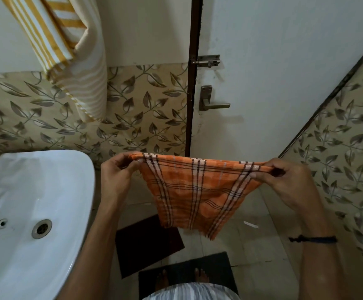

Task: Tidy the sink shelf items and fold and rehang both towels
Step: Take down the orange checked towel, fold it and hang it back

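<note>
Both hands pinch the orange checked cloth towel (194,187) by its top corners, left hand (116,174) & right hand (288,180); looks mid-fold, not rehung yet. Yellow-striped white towel (72,50) already hangs on the wall.

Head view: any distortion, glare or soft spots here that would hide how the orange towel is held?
Head view: wide-angle bending curves the door frame and tilts the walls; soft, dim light, with only mild sheen on the sink; the orange checked towel is sharp enough to show the left hand and right hand pinching its top corners; the feet at the bottom edge are dark and soft.
</note>
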`<state>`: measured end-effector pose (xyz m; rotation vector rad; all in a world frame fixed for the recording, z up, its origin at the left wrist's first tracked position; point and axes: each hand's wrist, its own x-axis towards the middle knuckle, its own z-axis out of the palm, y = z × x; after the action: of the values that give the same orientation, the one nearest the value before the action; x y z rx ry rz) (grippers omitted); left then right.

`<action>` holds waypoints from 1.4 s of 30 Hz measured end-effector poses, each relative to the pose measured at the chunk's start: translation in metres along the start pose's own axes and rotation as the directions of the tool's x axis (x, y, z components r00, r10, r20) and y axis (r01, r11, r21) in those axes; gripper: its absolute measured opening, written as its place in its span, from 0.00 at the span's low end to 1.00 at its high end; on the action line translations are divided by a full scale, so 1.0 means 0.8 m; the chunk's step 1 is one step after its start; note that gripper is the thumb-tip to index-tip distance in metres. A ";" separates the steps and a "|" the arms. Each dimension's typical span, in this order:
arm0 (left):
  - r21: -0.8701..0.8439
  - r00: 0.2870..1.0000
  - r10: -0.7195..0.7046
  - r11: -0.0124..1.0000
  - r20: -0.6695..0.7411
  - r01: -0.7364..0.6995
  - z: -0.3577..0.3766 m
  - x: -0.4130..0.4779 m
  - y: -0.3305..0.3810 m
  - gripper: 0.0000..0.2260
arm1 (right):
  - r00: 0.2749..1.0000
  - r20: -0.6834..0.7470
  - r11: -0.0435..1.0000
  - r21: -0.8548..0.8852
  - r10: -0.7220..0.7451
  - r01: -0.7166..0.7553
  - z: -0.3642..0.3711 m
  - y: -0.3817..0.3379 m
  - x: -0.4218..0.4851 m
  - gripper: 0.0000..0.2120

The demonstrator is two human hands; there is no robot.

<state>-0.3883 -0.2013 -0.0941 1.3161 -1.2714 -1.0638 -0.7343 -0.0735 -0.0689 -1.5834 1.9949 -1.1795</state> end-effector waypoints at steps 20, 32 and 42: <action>-0.037 1.000 0.000 0.999 0.030 0.001 -0.014 0.011 0.042 0.05 | 0.942 0.311 0.899 0.438 -0.130 -0.021 -0.016 -0.039 0.021 0.09; -0.163 0.984 -0.104 0.978 0.144 0.127 0.092 -0.043 0.058 0.05 | 0.957 -0.234 0.947 0.308 0.169 -0.092 0.131 -0.111 0.017 0.12; -0.235 0.990 -0.015 0.971 0.138 0.047 0.109 -0.073 0.027 0.07 | 0.995 -0.097 0.962 0.265 -0.036 0.061 0.154 -0.102 -0.005 0.05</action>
<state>-0.4811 -0.1491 -0.0864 1.0998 -1.1822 -1.3039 -0.5950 -0.1213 -0.0811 -1.4723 1.7672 -1.4945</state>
